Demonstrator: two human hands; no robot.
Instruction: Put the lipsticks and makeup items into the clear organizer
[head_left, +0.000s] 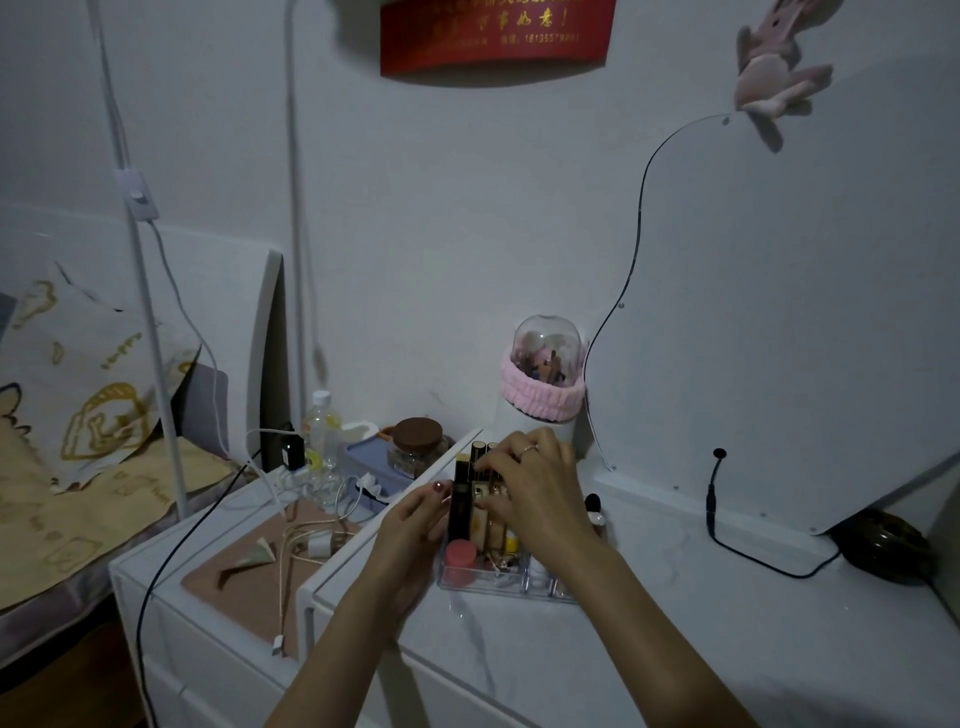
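Two hands are busy at the clear organizer (483, 579), which sits on the white marble-look dresser top (675, 597). Left hand (410, 530) is against the organizer's left side, thumb pressed on a tall dark lipstick tube (460, 506) standing in it. Right hand (535, 488) hovers over the back slots, fingers curled down among the lipsticks; can't tell if it's actually pinching one. A pink-capped jar (461, 553) sits in the organizer's front left section. Behind the organizer there's a domed container with a pink band (543, 384).
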